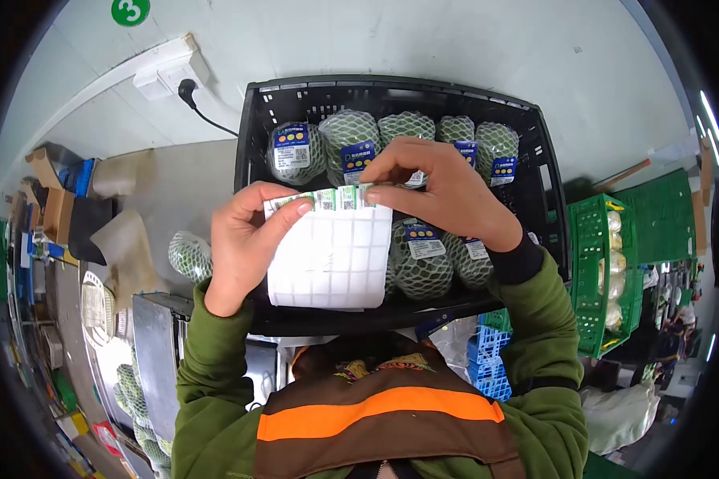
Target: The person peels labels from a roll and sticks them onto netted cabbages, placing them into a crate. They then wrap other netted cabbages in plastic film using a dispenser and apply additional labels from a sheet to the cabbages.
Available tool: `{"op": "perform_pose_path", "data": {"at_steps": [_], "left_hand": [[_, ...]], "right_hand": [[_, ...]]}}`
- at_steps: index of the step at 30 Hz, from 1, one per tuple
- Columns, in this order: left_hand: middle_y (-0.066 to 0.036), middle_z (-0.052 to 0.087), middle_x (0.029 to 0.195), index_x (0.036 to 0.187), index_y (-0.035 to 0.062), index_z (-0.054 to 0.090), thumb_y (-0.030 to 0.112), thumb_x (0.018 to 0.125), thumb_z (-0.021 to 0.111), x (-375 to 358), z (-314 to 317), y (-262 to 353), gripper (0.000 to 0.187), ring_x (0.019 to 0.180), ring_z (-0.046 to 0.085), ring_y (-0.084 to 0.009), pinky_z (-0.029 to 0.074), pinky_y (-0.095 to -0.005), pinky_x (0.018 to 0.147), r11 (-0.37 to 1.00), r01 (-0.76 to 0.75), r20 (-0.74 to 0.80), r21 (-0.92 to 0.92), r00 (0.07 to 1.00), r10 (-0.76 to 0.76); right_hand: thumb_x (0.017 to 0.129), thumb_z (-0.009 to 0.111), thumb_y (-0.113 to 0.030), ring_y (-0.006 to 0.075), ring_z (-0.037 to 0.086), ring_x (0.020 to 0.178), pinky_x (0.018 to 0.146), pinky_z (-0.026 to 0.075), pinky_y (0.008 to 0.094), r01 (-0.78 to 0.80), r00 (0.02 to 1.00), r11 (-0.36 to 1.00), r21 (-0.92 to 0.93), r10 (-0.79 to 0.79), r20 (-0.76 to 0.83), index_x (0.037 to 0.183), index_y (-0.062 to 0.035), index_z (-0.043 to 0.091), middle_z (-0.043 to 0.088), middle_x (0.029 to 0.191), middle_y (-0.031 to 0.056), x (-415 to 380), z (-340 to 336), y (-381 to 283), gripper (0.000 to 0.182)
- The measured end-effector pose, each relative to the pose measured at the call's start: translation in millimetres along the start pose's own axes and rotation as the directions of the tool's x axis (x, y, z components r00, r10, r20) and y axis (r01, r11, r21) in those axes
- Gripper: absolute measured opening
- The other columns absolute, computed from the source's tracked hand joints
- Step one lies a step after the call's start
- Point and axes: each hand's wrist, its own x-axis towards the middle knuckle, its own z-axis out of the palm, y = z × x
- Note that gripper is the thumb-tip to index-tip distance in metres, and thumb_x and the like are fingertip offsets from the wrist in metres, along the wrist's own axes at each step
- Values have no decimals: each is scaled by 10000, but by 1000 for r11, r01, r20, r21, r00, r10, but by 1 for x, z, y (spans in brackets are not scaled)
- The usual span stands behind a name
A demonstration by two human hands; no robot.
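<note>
Here, at frame centre, my left hand [248, 235] is pinching the label sheet [327, 263] by its upper edge over the black crate [327, 322]; my right hand [435, 188], pinching its upper right corner, is apparently peeling a QR-coded sticker [348, 198], seemingly needing steady tension.

A white label sheet [327, 259], ruled into a pale grid, hangs pinched at both far corners over the near left part of a black crate [391, 81]. Small green-and-white printed labels [348, 198] line its far edge in a row; the rest is mostly bare backing, its near edge slightly bowed.
</note>
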Motion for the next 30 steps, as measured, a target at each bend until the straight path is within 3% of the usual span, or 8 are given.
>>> {"op": "perform_pose_path", "data": {"at_steps": [4,6,11,13,15,19,21,30], "left_hand": [[3,672,807,942,-10,693,94,896,740,0,6,5,124,723,570,-34,447,-190,632,995,86,-61,44,995,-83],[6,666,784,925,-8,696,141,912,727,-2,11,9,153,703,560,-33,435,-195,612,982,172,-91,81,982,-165],[-2,665,761,901,0,680,174,910,726,-19,35,12,181,675,556,-28,446,-204,585,953,301,-249,28,926,-285],[2,655,774,907,6,682,200,911,722,-37,33,2,198,680,560,-42,442,-210,586,961,247,-403,120,897,-180],[-2,645,815,906,15,680,251,910,705,-69,31,21,237,712,569,-57,433,-201,631,967,229,-587,109,800,-123],[-36,668,944,1060,17,648,181,956,673,-162,39,39,196,840,629,-92,476,-210,722,994,80,-870,-79,481,-108],[-30,655,1007,1075,23,630,143,968,653,-207,52,33,162,916,613,-92,478,-225,795,994,-8,-949,-109,299,-102],[-2,639,966,1030,50,620,185,971,657,-302,86,5,152,866,587,-70,457,-218,774,958,-68,-946,-278,193,-261]], "right_hand": [[830,771,-129,147,606,752,660,483,284,30,998,1000,-5,-30,58,924,-37,710,640,852,32,9,-5,9,145],[785,785,-124,203,599,759,673,483,314,391,916,885,-255,-401,10,906,-65,713,629,840,11,15,-5,25,153],[780,776,-114,220,606,815,689,490,324,709,645,505,-493,-747,162,872,-87,722,649,841,5,18,-13,32,110],[802,758,-95,192,625,820,697,500,297,572,814,809,-136,-580,-31,882,-86,728,674,863,15,21,-18,28,85],[888,715,-109,86,623,787,722,503,242,228,969,948,220,-244,46,976,-18,711,705,889,27,46,-30,46,127],[905,701,-186,106,627,832,786,505,276,160,853,986,-51,-112,511,976,-11,708,700,883,41,120,-33,103,189],[850,721,-199,195,659,853,803,513,332,576,647,776,-256,-241,724,925,-42,723,708,900,75,149,-22,111,175],[760,692,-158,307,681,820,699,537,432,855,459,323,-406,-108,882,797,-114,717,706,808,90,171,16,106,64]]}}
